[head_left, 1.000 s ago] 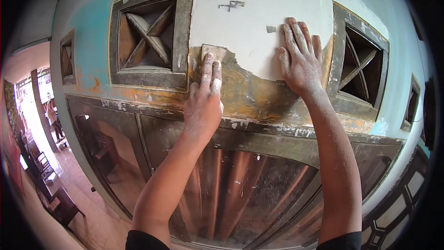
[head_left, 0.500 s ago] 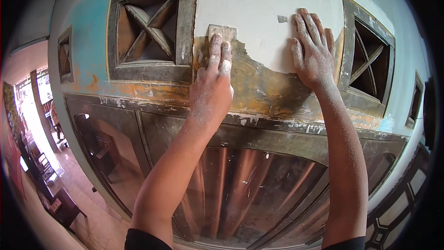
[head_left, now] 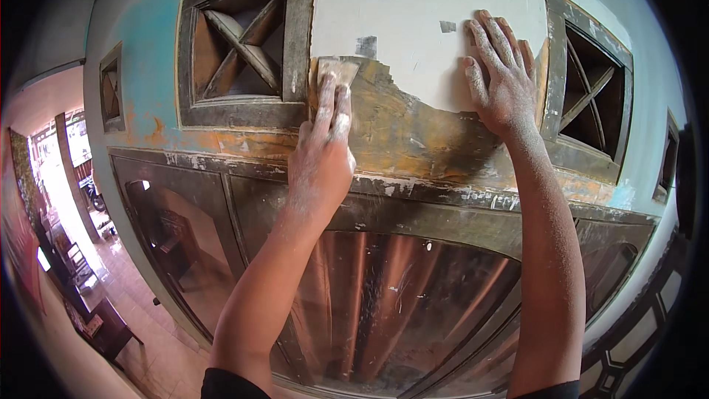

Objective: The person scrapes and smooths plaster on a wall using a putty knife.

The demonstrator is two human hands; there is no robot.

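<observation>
My left hand (head_left: 322, 151) grips a flat putty scraper (head_left: 337, 72), two fingers stretched along its broad pale blade. The blade lies against the panel just under the lower left edge of a white coat (head_left: 413, 37). White powder coats the fingers. Below the coat's jagged edge shows brown and ochre bare wood (head_left: 402, 129). A small grey bared patch (head_left: 366, 46) sits in the white just above the blade. My right hand (head_left: 504, 89) rests flat on the white coat near its right side, fingers spread, holding nothing; dust covers it and the forearm.
Wooden vent frames with crossed slats stand on both sides, one at left (head_left: 240, 48), one at right (head_left: 588, 96). Below runs a paint-flecked ledge (head_left: 436, 193) above dark glass panes (head_left: 391, 303). A bright doorway (head_left: 63, 170) and dark furniture (head_left: 107, 325) lie at far left.
My left hand has drawn the scraper down and slightly left, baring a grey patch where the blade was. The right hand stays in place on the panel. The view has shifted slightly.
</observation>
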